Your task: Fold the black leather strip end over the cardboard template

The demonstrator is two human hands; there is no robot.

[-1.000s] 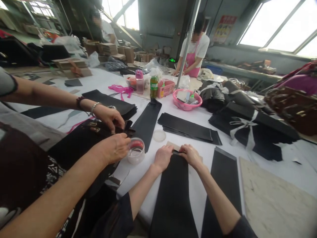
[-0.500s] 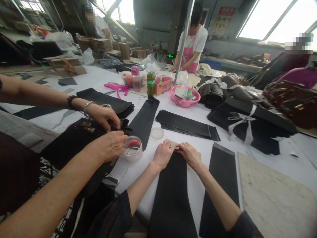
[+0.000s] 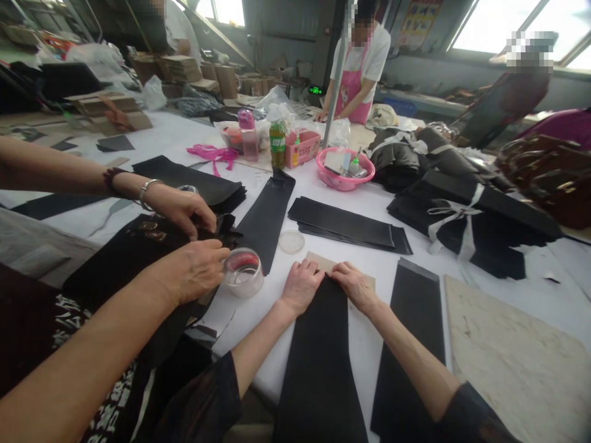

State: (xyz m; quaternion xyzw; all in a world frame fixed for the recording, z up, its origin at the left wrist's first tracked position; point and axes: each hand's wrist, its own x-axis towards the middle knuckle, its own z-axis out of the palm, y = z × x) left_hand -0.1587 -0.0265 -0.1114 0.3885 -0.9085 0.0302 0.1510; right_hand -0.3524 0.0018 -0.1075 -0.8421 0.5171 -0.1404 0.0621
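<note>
A long black strip of sheet material [image 3: 321, 363] runs from the bottom of the head view up to both of my hands. My left hand [image 3: 302, 284] pinches the left corner of its far end, fingers bent. At the right corner, my right hand [image 3: 353, 284] grips the same end with thumb and fingers together. Under that end lies a beige board [image 3: 318, 261], partly covered by the strip and my hands. A second black strip [image 3: 410, 344] lies flat to the right of my right forearm. Left of my left hand stands a clear round tub [image 3: 244, 274] with its lid [image 3: 292, 242] behind.
On the left, a co-worker's hands [image 3: 194, 246] work on a black piece with metal fittings, close to the tub. Black strips [image 3: 346, 224], a pink basin [image 3: 345, 175], a tied black bundle [image 3: 462, 215] and a stone-like slab [image 3: 512, 344] surround my work spot.
The view has shifted slightly. My fingers have moved a little along the strip's far end, and the right fingers now press flatter on it. The co-worker's hands have moved slightly left.
</note>
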